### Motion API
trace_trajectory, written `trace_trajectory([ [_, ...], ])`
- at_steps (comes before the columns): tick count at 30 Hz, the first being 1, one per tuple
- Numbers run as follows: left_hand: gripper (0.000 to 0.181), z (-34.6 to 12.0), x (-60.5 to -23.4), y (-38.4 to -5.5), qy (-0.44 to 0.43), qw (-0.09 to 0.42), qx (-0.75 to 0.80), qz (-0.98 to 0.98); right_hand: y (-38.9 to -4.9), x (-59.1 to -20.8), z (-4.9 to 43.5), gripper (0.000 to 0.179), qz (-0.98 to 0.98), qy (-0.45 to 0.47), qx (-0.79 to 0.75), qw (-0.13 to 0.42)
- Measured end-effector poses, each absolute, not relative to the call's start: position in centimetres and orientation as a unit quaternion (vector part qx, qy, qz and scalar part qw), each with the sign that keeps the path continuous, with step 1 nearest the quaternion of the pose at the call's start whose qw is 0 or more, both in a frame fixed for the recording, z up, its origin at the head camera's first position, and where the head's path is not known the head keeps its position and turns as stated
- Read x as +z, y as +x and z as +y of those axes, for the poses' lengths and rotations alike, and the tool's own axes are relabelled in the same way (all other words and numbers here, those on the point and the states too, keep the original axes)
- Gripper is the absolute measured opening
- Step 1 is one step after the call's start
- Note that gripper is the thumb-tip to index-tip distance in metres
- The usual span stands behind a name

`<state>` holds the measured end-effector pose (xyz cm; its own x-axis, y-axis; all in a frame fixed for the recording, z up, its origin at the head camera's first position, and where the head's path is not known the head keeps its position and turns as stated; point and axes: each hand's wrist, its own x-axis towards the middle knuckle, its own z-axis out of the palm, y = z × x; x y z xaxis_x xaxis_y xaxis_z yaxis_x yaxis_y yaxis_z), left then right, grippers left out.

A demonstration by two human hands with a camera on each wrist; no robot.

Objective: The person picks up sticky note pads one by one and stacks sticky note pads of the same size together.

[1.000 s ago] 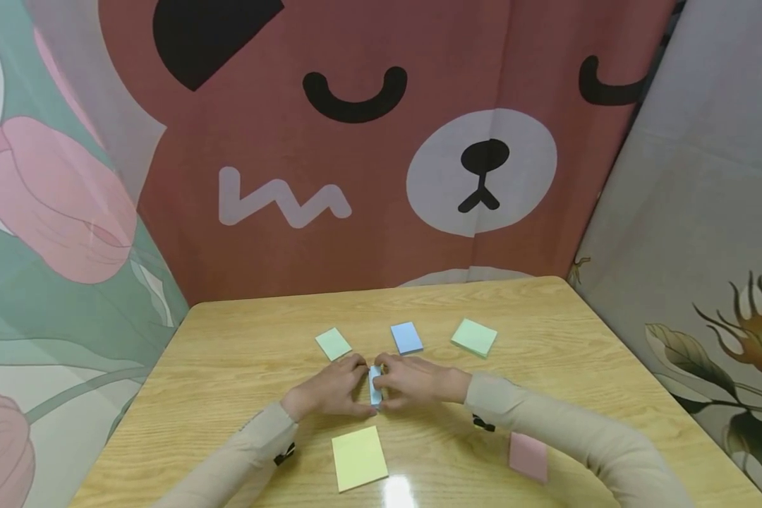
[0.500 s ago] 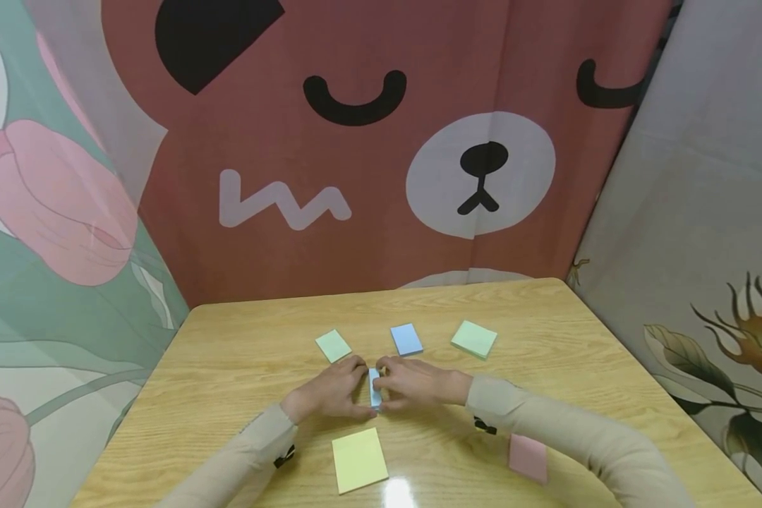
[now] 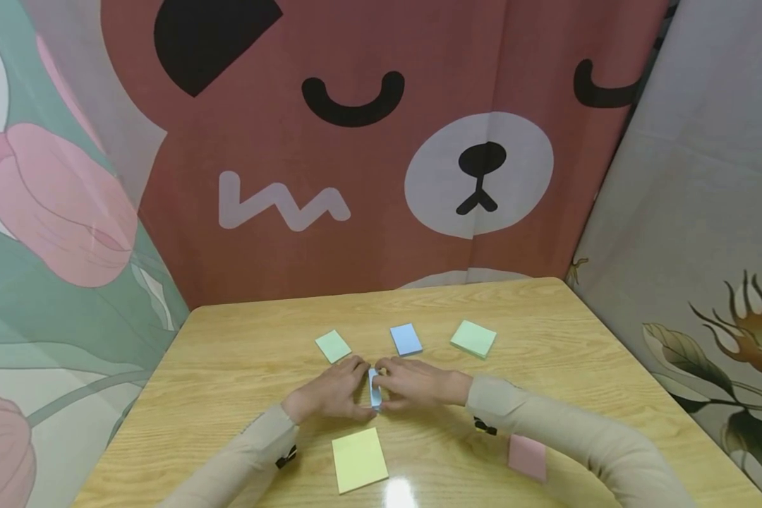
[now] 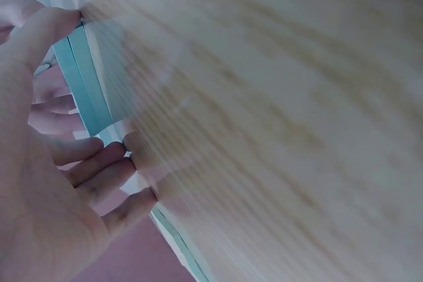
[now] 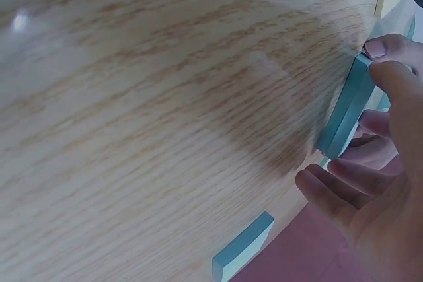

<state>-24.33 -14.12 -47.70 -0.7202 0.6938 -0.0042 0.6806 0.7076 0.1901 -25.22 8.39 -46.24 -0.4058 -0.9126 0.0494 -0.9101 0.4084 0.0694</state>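
A narrow light-blue sticky note pad [image 3: 375,389] is held between both hands at the middle of the table. In both wrist views this pad [image 4: 89,80] shows two layers along its side. My left hand [image 3: 333,389] grips it from the left, thumb at the near end and fingers at the far end. From the right, my right hand [image 3: 413,382] holds the same pad [image 5: 347,107], its thumb at the near end and one finger bent over the top. The fingers cover parts of the pad's two ends.
Behind the hands lie a small green pad [image 3: 333,346], a blue pad [image 3: 406,339] and a thicker green pad [image 3: 474,339]. A yellow pad [image 3: 359,461] lies in front, and a pink pad [image 3: 527,457] sits beside the right forearm. Curtains surround the wooden table [image 3: 248,353].
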Motion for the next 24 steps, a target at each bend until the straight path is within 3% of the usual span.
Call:
trace_trajectory([
  [8, 0.077, -14.1, -47.8, -24.3, 0.375, 0.031, 0.086, 0.922, -25.2, -46.2, 8.6, 0.037, -0.834, 0.55, -0.006, 0.039],
  [24, 0.085, -14.2, -47.9, -24.5, 0.377, 0.026, 0.08, 0.922, -25.3, -46.1, 9.9, 0.046, -0.839, 0.543, 0.03, 0.023],
])
